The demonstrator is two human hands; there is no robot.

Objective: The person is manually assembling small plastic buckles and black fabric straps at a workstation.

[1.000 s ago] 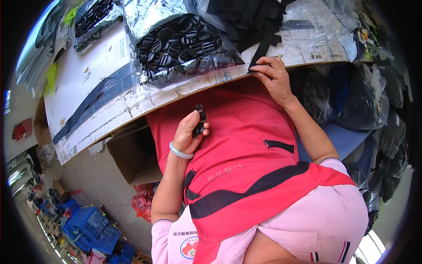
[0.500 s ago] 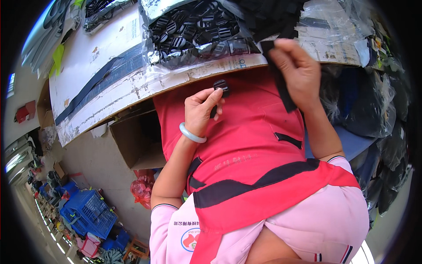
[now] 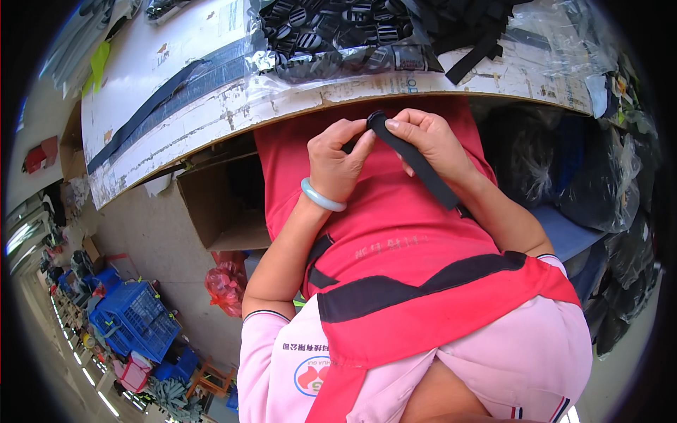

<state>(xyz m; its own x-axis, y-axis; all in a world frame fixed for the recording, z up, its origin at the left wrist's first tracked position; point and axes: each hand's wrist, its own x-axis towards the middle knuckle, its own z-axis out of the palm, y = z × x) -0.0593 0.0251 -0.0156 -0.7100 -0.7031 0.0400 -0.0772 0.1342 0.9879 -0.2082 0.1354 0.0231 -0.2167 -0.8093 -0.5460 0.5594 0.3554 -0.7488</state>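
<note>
My left hand pinches a small black plastic buckle in front of my red apron, just off the table's near edge. In my right hand a black webbing strap is held between thumb and fingers. The strap's upper end meets the buckle, and its other end hangs down toward the lower right. Whether the strap passes through the buckle's slot cannot be made out. Beyond my hands, a clear plastic bag full of black buckles lies on the table.
A pile of black straps lies right of the bag on the white worn tabletop. One long dark strip rests on its left. An open cardboard box stands underneath, with blue crates on the floor at left.
My right hand has brought the strap left and down from the table edge to the buckle. My left hand has moved slightly right, and both hands now meet.
</note>
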